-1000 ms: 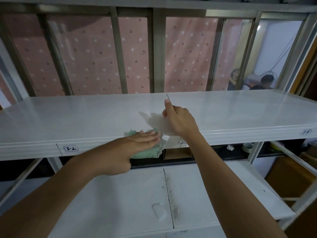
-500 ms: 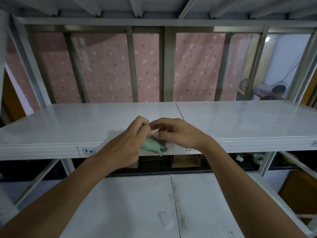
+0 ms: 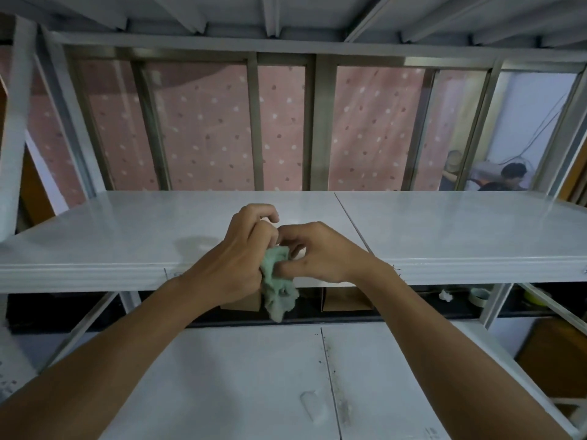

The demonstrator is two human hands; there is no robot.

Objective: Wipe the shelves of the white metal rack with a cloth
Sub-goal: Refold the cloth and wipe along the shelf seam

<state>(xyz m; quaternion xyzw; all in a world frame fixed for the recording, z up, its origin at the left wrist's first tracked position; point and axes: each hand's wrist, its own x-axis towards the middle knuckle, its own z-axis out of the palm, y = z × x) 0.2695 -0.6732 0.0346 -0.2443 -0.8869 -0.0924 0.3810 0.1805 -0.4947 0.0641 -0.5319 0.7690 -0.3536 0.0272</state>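
The cloth (image 3: 277, 282) hung bunched between both hands at the front edge of the upper shelf (image 3: 444, 230). Left hand (image 3: 236, 258) fingers (image 3: 254, 217) curled around its top; right hand (image 3: 320, 254) fingers pinched it beside them. Below lay a dusty lower shelf (image 3: 241, 382).

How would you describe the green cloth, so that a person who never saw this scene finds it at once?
Start at the white metal rack and look at the front edge of its middle shelf, near the centre seam. There the left hand and right hand meet, and the crumpled pale green fluffy cloth is bunched between them, hanging down below the edge. It is the only soft green thing among the white panels.
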